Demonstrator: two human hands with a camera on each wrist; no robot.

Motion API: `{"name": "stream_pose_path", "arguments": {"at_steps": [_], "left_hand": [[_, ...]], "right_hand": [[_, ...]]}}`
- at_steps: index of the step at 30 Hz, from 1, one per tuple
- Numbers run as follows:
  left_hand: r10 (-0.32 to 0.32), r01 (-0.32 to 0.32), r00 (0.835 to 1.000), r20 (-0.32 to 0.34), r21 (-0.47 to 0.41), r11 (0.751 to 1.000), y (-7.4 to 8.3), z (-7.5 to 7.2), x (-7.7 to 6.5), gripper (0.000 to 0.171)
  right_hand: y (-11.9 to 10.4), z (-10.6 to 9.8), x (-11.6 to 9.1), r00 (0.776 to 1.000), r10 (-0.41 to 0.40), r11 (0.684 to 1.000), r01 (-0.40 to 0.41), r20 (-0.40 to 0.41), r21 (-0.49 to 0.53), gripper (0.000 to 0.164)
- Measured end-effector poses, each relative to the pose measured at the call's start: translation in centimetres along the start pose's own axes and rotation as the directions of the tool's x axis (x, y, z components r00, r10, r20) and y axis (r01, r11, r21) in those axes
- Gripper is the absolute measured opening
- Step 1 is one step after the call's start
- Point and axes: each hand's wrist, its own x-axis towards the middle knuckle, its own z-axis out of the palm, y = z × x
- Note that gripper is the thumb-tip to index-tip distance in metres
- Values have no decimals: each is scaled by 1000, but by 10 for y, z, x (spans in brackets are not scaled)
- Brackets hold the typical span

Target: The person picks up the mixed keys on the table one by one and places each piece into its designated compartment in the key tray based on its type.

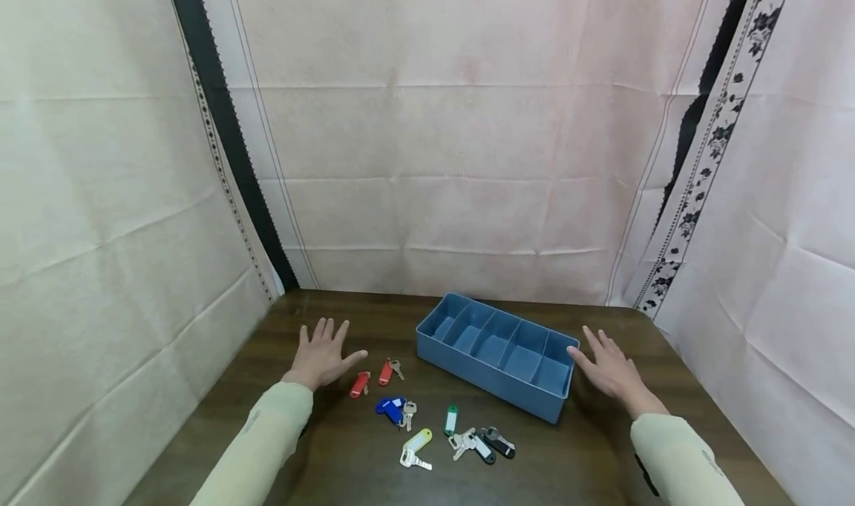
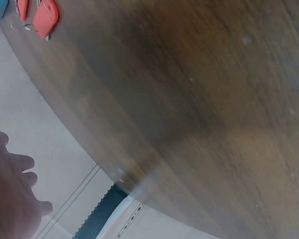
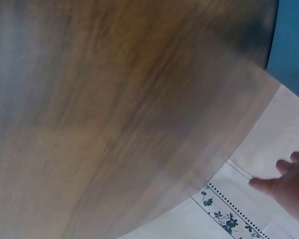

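My left hand (image 1: pixel 320 359) is spread over the left part of the table, fingers straight and holding nothing. Just right of it lie two keys with red tags (image 1: pixel 359 384). The right hand (image 1: pixel 609 369), also with straight fingers and nothing in it, is beside the right end of a blue compartment box (image 1: pixel 490 387); its thumb overlaps the box's corner in the head view. In front of the box lie keys with blue tags (image 1: pixel 390 408), a yellow tag (image 1: pixel 418 441), a green tag (image 1: pixel 451 420) and black tags (image 1: pixel 497 442). Both wrist views show fingers at the frame edge.
The dark wooden table (image 1: pixel 347 484) has a rounded far edge. Pale cloth curtains (image 1: pixel 434 157) stand behind it and at both sides. Thin dividers split the box into several compartments.
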Motion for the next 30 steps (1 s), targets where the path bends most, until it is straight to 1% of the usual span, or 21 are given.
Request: {"name": "stream_pose_path", "arguments": {"at_steps": [4, 7, 11, 16, 20, 23, 30], "left_hand": [[20, -20, 1000, 7, -18, 1000, 3, 1, 0, 90], [25, -25, 1000, 7, -31, 999, 4, 2, 1, 89], [34, -33, 999, 23, -64, 997, 5, 4, 2, 89], [31, -24, 999, 45, -149, 989, 5, 10, 3, 87], [28, -12, 997, 65, -236, 972, 1, 15, 1, 84], [31, -9, 997, 69, -301, 954, 1, 16, -1, 76], [18, 16, 996, 83, -392, 920, 3, 22, 0, 57]], "right_hand": [[-3, 2, 2, 999, -41, 997, 41, 0, 61, 87], [-3, 7, 4, 998, -51, 994, 49, 19, 94, 87], [-2, 14, 7, 998, -33, 994, 27, 54, 107, 87], [-1, 20, 7, 998, -8, 990, -2, 69, 144, 85], [-1, 23, 8, 997, 10, 986, -22, 74, 166, 83], [-2, 23, 8, 997, 27, 982, -41, 78, 184, 82], [-1, 24, 4, 996, 40, 971, -58, 83, 231, 82]]}}
